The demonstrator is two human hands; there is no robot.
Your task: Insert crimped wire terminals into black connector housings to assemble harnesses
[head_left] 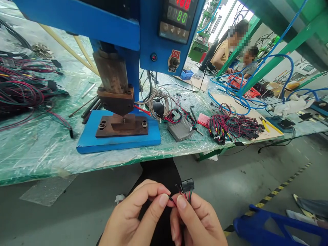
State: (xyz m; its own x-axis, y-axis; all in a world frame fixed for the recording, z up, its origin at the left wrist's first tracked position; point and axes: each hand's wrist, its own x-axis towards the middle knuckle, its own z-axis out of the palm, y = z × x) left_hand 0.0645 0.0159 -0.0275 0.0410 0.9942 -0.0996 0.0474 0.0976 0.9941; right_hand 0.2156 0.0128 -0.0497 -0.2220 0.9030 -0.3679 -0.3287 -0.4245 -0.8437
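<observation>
Both hands are held over my lap, just in front of the bench edge. My left hand point(143, 208) pinches the small black tip of a wire point(171, 198) between thumb and forefinger. Close beside it, my right hand point(198, 218) grips a wire harness with thin red, black and green wires. The harness's black connector point(187, 185) stands up above the right fingers. Another thin black wire end sticks up just left of this connector. Most of the harness is hidden behind the right palm.
A blue press point(118, 145) with a metal die stands on the film-covered bench point(58, 150). Wire bundles point(23, 89) lie left; more harnesses point(230, 124), a grey pedal point(180, 129) and yellow-handled pliers point(266, 125) lie right. A blue stool point(271, 223) is on the floor. Two people sit farther back.
</observation>
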